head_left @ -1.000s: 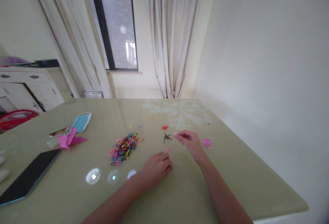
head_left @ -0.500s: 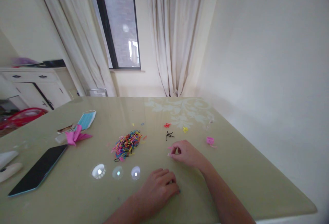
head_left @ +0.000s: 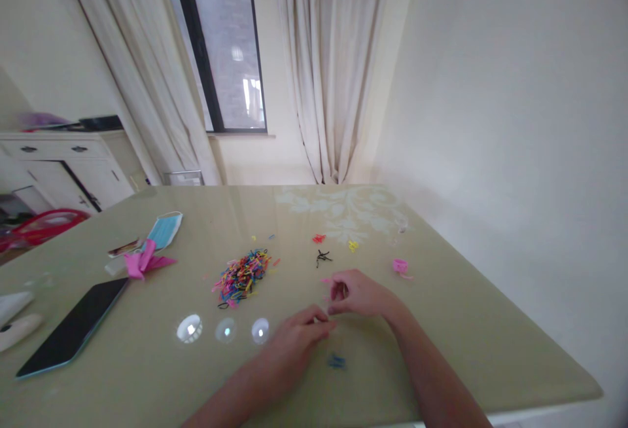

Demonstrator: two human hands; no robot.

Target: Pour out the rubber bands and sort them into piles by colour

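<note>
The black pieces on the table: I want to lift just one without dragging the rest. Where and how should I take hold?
I'd pinch the free end jutting toward the near left of the black pieces, coming down from above and the left. They seem to cross in the middle, so a loose end should separate more easily; the right hand is close on the near side.

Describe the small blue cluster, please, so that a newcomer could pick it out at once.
On the pale green table, find the left hand and right hand, close together. Just on their near side lies the small blue cluster. Its colour and near position set it apart from the red cluster, yellow cluster and black cluster, all beyond the hands.
</note>
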